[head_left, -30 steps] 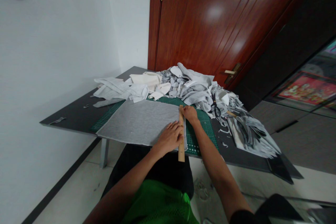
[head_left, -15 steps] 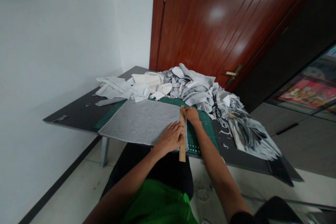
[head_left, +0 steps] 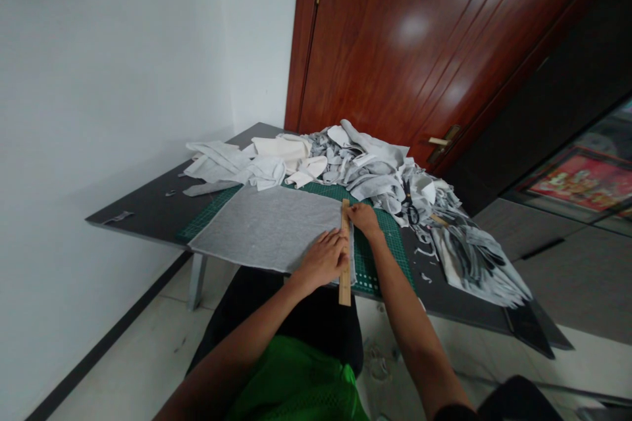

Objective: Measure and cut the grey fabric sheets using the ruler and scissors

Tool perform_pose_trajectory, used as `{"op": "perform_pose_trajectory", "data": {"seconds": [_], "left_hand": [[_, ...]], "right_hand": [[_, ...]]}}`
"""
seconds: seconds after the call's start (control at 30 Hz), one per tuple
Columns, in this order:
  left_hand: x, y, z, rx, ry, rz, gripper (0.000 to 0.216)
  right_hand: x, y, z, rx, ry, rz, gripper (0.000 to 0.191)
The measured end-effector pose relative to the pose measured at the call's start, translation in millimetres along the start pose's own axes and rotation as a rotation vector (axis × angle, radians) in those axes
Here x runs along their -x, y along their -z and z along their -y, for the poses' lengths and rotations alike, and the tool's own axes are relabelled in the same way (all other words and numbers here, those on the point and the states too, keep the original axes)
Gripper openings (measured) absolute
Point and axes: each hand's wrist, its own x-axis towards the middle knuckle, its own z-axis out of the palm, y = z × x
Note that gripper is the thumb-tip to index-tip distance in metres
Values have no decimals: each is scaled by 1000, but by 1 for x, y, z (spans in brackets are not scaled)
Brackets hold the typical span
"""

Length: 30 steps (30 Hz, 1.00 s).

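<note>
A left hand [head_left: 323, 260] lies flat, fingers extended to a wooden ruler [head_left: 344, 293] set along the right edge of a gray cloth [head_left: 266, 223], spread over a green cutting mat [head_left: 392, 247] on a dark worktop [head_left: 148, 210]. The right hand [head_left: 363, 218] curls at the ruler's far end, its grip unclear. The step appears to be alignment; the next move likely calls for steady pressure against slipping.

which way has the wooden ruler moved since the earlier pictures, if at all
No, no visible shift: the wooden ruler keeps its place against the green cutting mat; only the view drifted.
</note>
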Motion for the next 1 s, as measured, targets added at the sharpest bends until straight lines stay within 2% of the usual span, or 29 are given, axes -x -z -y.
{"op": "perform_pose_trajectory", "data": {"seconds": [0.47,1.0], "left_hand": [[0,2,-3,-8,-4,-7,33],[2,0,-3,-8,-9,-42,26]], "right_hand": [[15,-2,2,4,4,-29,34],[18,-1,2,11,32,-24,34]]}}
